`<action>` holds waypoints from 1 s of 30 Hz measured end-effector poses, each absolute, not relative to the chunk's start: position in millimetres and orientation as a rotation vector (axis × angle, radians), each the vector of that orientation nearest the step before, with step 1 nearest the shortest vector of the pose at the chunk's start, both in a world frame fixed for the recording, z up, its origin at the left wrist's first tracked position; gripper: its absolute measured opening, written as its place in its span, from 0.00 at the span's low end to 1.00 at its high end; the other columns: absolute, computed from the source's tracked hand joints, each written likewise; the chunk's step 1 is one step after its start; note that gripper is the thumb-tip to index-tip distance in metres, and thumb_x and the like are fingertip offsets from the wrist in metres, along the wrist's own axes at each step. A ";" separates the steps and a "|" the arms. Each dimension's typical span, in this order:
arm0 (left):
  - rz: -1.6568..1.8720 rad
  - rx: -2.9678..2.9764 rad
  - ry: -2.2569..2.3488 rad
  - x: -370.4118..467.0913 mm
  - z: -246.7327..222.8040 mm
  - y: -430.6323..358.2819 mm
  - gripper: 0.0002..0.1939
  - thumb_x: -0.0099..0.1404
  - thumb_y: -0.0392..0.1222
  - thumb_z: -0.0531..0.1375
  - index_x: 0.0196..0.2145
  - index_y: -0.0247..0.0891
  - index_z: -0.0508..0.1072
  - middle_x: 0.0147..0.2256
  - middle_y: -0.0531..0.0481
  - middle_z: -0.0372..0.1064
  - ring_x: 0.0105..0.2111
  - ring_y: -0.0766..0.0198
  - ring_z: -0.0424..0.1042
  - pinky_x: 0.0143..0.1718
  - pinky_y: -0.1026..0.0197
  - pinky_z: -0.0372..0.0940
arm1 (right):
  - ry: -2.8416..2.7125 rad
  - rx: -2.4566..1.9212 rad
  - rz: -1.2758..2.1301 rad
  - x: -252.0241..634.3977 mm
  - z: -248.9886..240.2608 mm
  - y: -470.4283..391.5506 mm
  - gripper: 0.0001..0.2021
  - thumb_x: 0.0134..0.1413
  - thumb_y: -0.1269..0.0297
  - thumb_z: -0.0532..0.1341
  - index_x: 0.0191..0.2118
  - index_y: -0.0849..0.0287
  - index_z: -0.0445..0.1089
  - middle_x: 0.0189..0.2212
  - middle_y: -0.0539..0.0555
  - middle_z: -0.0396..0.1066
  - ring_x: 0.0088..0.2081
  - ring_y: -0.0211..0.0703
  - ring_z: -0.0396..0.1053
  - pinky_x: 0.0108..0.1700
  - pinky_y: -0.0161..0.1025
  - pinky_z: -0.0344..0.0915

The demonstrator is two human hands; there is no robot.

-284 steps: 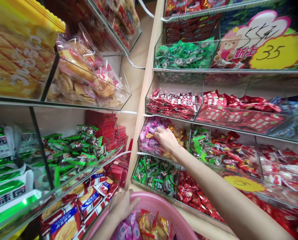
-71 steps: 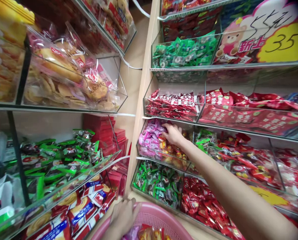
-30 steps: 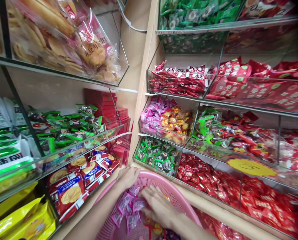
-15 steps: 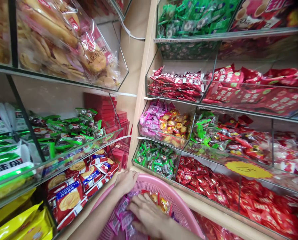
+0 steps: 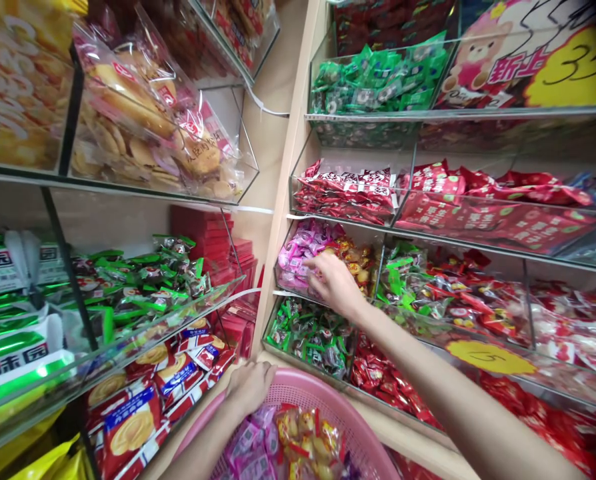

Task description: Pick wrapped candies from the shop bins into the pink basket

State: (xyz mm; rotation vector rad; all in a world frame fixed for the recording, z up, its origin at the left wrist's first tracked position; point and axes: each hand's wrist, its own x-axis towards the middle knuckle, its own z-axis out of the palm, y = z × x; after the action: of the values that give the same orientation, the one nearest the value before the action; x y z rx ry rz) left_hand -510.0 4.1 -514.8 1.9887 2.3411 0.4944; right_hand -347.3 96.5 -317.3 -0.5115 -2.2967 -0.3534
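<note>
My left hand (image 5: 251,387) is closed over the far left rim of a pink plastic basket (image 5: 323,390). Inside the basket lie purple-wrapped candies (image 5: 253,443) and yellow-and-red wrapped candies (image 5: 308,437). Up at a clear shelf bin, my right hand (image 5: 335,283) reaches over the front panel with its fingers loosely stretched and apart; nothing shows in them. Just beyond its fingertips are pink-purple wrapped candies (image 5: 298,257), and yellow-orange packets (image 5: 361,263) are partly hidden behind the hand.
Green-wrapped candies (image 5: 308,340) and red packets (image 5: 378,367) fill the lower bins. A yellow price tag (image 5: 491,357) hangs on the right shelf front. Biscuit packs (image 5: 133,420) and bagged pastries (image 5: 153,127) stand left. A wooden post (image 5: 278,200) divides the shelves.
My right hand has left the candies in the basket and moved up to the purple candy bin. My left hand stays on the rim. The view has tilted upward slightly.
</note>
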 end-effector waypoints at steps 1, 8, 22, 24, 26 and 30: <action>0.494 1.987 2.346 -509.8 -513.9 3.4 0.29 0.66 0.53 0.35 0.37 0.42 0.73 0.34 0.43 0.74 0.37 0.53 0.72 0.35 0.57 0.61 | -2.312 -0.548 -0.357 -347.4 -310.4 106.4 0.09 0.55 0.68 0.55 0.42 0.56 0.67 0.38 0.55 0.65 0.40 0.45 0.60 0.42 0.41 0.57; 0.483 1.973 2.354 -508.8 -509.1 0.6 0.28 0.66 0.53 0.36 0.37 0.43 0.73 0.34 0.45 0.74 0.38 0.53 0.72 0.36 0.58 0.60 | -2.301 -0.741 -0.155 -346.6 -310.5 142.9 0.12 0.47 0.60 0.62 0.40 0.54 0.71 0.36 0.53 0.66 0.41 0.45 0.61 0.42 0.42 0.58; 0.461 1.941 2.343 -507.3 -506.6 0.5 0.28 0.65 0.54 0.36 0.39 0.42 0.73 0.36 0.44 0.74 0.39 0.54 0.71 0.38 0.58 0.60 | -2.171 -0.823 -0.106 -343.9 -310.1 133.5 0.08 0.41 0.60 0.65 0.25 0.58 0.69 0.25 0.49 0.64 0.29 0.40 0.62 0.32 0.35 0.57; 0.465 1.959 2.344 -507.7 -507.6 0.9 0.28 0.65 0.53 0.36 0.38 0.42 0.73 0.35 0.44 0.74 0.39 0.53 0.72 0.37 0.57 0.60 | -2.167 -0.842 -0.091 -343.6 -311.1 134.9 0.08 0.40 0.60 0.65 0.25 0.58 0.69 0.23 0.48 0.64 0.28 0.39 0.62 0.30 0.34 0.57; 0.472 1.977 2.342 -508.8 -509.6 1.5 0.28 0.66 0.53 0.35 0.38 0.43 0.73 0.35 0.44 0.74 0.38 0.52 0.72 0.36 0.56 0.61 | -2.167 -0.850 -0.071 -343.3 -311.4 136.0 0.06 0.40 0.63 0.65 0.26 0.58 0.70 0.23 0.47 0.64 0.27 0.38 0.62 0.30 0.34 0.57; 0.472 1.984 2.350 -510.0 -512.0 2.6 0.29 0.66 0.53 0.35 0.37 0.42 0.73 0.35 0.43 0.74 0.38 0.52 0.72 0.36 0.56 0.61 | -2.193 -0.790 -0.058 -342.8 -309.3 133.4 0.03 0.43 0.66 0.64 0.25 0.58 0.71 0.22 0.48 0.65 0.27 0.38 0.62 0.31 0.34 0.57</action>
State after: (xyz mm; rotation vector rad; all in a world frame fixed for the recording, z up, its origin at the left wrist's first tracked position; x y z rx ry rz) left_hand -510.0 2.6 -512.0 1.9839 2.3500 0.4720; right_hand -342.8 133.4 -309.3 -0.7903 -2.1934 -0.0583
